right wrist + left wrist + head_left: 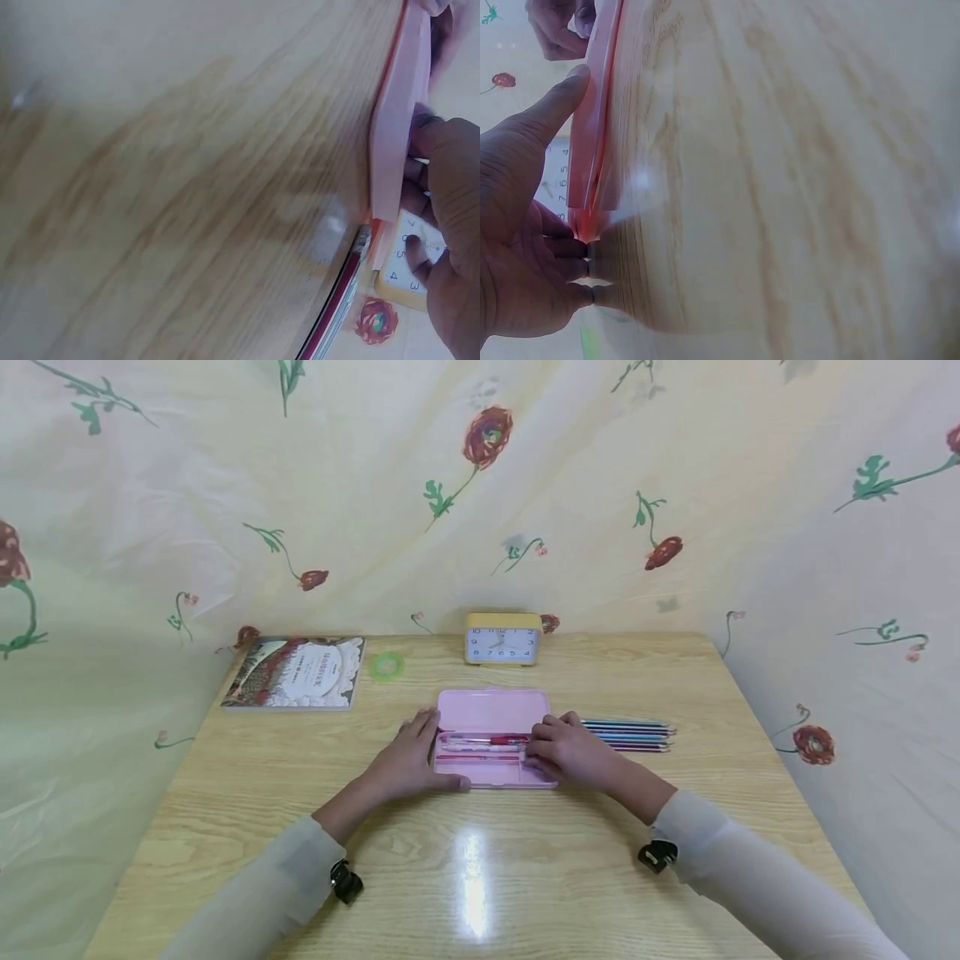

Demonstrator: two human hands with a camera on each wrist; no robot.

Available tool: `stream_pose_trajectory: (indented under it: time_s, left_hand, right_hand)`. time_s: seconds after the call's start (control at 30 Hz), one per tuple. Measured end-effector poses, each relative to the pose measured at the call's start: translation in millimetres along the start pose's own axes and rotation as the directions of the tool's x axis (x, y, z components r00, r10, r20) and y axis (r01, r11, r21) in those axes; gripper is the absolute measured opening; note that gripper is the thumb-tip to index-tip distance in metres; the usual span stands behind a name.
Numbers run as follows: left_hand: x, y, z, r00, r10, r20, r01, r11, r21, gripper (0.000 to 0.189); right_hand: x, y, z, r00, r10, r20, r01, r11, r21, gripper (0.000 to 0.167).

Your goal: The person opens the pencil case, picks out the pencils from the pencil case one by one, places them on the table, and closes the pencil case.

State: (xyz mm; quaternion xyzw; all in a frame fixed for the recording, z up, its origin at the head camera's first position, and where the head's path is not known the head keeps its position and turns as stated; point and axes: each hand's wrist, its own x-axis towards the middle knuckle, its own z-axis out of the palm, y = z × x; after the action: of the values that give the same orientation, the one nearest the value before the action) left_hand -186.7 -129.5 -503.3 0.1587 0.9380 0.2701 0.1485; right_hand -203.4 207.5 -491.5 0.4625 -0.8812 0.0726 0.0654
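A pink pencil case (pixel 492 710) lies on the table with its lid folded back. Inside its tray are a red-and-clear pen (pixel 491 740) and other slim pens or pencils. My left hand (pixel 408 756) lies along the case's left end, fingers extended at the side and thumb (pixel 562 97) straight along the front wall. At the right end, my right hand (pixel 573 750) reaches over the tray with bent fingers; in the right wrist view the fingertips (pixel 424 124) dip behind the case wall. Whether they pinch anything is hidden.
Several dark and blue pencils (pixel 633 735) lie side by side right of the case. A yellow alarm clock (pixel 502 639) stands behind it. A green tape roll (pixel 387 667) and a book (pixel 296 672) are at the back left. Flowered cloth (pixel 360 485) hangs behind the table.
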Motion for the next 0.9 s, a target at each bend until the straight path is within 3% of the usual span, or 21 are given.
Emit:
stream_pose_trajectory:
  time_s: [0.2, 0.37, 0.73, 0.9]
  left_hand:
    - [0.2, -0.6, 0.4, 1.000, 0.005, -0.011, -0.005, 1.000, 0.014, 0.144]
    - [1.1, -2.0, 0.8, 1.000, 0.001, -0.007, -0.001, 1.000, 0.012, 0.145]
    - [1.7, -3.2, 1.4, 1.000, 0.004, -0.009, -0.003, 1.000, 0.015, 0.145]
    - [2.1, -3.5, 2.3, 1.000, 0.009, -0.010, -0.008, 1.000, 0.015, 0.144]
  right_hand:
    - [4.3, -5.9, -2.4, 0.992, 0.098, 0.081, -0.107, 0.988, 0.109, 0.014]
    - [7.6, -9.9, -4.5, 0.984, 0.146, 0.104, -0.163, 0.971, 0.173, 0.012]
    - [8.9, -7.4, -5.1, 0.983, 0.146, 0.114, -0.171, 0.950, 0.260, 0.013]
    - [10.0, -0.3, -3.5, 0.983, 0.168, 0.072, -0.183, 0.924, 0.335, 0.009]
